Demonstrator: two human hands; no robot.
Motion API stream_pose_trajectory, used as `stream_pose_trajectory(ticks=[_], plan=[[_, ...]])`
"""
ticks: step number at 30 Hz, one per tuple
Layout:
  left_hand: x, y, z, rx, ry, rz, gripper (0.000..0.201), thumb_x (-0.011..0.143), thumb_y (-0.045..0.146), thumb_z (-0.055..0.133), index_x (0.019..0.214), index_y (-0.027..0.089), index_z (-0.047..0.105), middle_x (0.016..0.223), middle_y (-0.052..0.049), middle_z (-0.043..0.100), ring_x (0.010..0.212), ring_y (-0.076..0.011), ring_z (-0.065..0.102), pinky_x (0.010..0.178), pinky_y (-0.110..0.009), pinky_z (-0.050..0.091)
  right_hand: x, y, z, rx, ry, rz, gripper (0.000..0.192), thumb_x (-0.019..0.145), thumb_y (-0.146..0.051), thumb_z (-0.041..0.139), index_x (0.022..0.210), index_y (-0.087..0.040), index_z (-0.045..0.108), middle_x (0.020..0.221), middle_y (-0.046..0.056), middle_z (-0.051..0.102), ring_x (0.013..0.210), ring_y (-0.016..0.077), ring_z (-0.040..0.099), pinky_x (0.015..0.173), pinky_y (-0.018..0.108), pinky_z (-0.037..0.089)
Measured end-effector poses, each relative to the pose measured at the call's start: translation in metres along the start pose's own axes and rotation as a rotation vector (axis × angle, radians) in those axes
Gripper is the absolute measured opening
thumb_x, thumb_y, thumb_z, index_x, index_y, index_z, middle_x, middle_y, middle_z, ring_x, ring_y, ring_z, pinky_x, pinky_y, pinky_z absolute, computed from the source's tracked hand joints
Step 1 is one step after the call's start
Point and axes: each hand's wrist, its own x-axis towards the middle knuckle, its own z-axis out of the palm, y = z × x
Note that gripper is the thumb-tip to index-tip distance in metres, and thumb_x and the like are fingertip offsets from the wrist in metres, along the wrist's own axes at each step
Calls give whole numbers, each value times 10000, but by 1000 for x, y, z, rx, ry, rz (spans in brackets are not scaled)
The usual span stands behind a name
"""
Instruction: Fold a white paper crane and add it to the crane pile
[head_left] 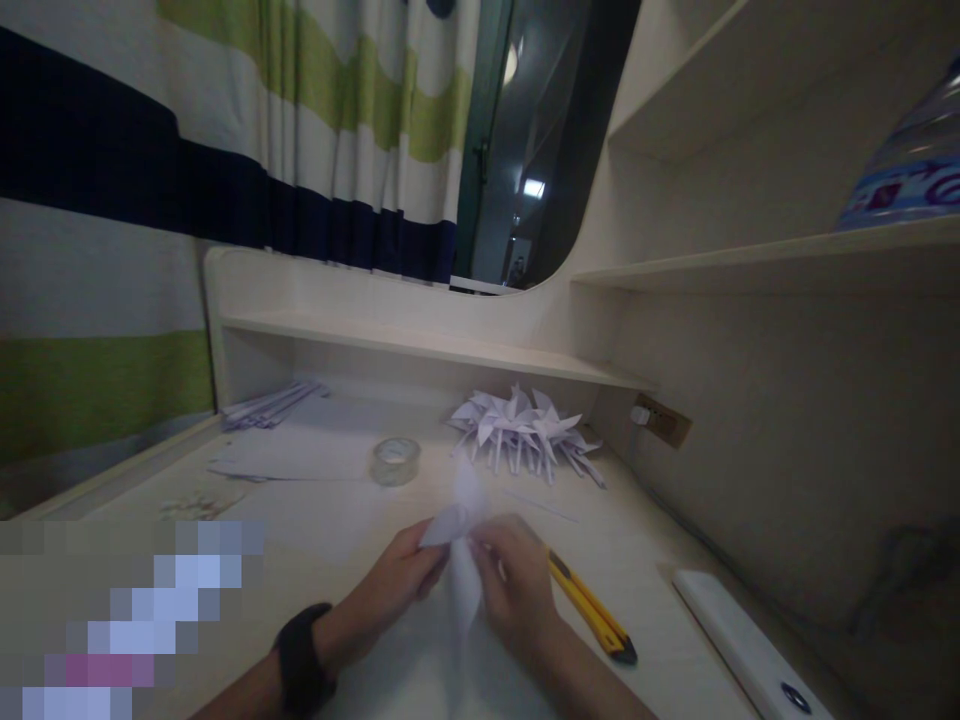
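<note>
A white paper pinwheel (466, 578) is between my hands above the desk, its blades curled in toward the middle and partly blurred. From the left, my left hand (401, 575) grips it near its centre, with a dark band on that wrist. The fingers of my right hand (519, 575) are closed at the pinwheel's centre from the other side and are slightly smeared by motion. Close to my right hand lies a yellow utility knife (592, 605). Beyond my hands stands a roll of clear tape (395, 463).
Several finished paper pinwheels (517, 425) are piled at the back right. Paper sheets (300, 455) and folded paper strips (277, 403) lie at the back left, small pale bits (199, 503) nearer. A white oblong device (742, 630) sits by the right wall, below a socket (661, 420).
</note>
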Motion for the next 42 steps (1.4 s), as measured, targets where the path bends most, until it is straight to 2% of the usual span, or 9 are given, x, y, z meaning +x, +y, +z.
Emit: stream_pose_trajectory(ticks=[7,10,12,16,19,26,35,39,42], plan=[[38,24,-1,126,38,117,321,875,478,427,787,192,540,533,67,413,427,-97,353,422,-208,236,16,25,-29,381,170,544,97,741,-261,643,742,-168,669,648,6,626,580,147,563,534,241,450],[72,26,7,587,50,310,263,908,377,391,791,186,529,616,23,516,546,-135,487,510,-226,353,20,44,-53,622,340,774,203,640,-313,699,774,-161,685,571,-8,616,478,135,533,444,225,416],[97,21,19,876,-24,418,216,904,300,408,835,177,571,745,-34,617,695,-177,572,628,-267,412,21,56,-67,734,468,861,238,587,-329,714,747,-156,677,506,-29,571,414,105,479,399,198,370],[140,7,58,1031,-201,465,153,793,155,548,895,173,660,955,-94,688,940,-240,606,826,-321,422,19,71,-88,813,632,921,204,515,-298,720,608,-165,596,410,-77,446,351,60,370,353,165,268],[162,-1,90,1122,-323,474,182,753,138,591,898,168,697,992,-114,703,982,-268,616,854,-333,431,17,78,-96,787,715,911,205,506,-281,706,611,-170,569,428,-81,452,358,55,363,361,166,262],[179,-13,128,1229,-424,439,168,768,216,604,890,154,703,989,-142,713,975,-300,636,828,-352,452,12,95,-103,732,791,873,156,575,-286,641,613,-183,530,469,-78,447,390,63,373,384,184,275],[180,-18,113,1021,-347,399,103,777,81,534,768,144,615,922,-153,666,996,-298,617,888,-407,438,9,99,-99,753,781,891,159,550,-279,637,583,-184,514,455,-85,424,374,55,354,371,173,234],[164,2,84,764,-233,348,143,878,139,448,994,144,531,991,-117,603,899,-230,658,801,-382,503,8,99,-94,765,759,907,142,537,-265,675,602,-176,585,461,-64,490,386,72,399,374,177,263],[128,16,49,580,-202,288,229,954,242,364,1156,169,440,1055,-102,555,837,-171,678,725,-330,535,4,99,-87,762,682,939,227,509,-223,718,725,-167,678,572,-17,626,471,119,520,430,203,365]])
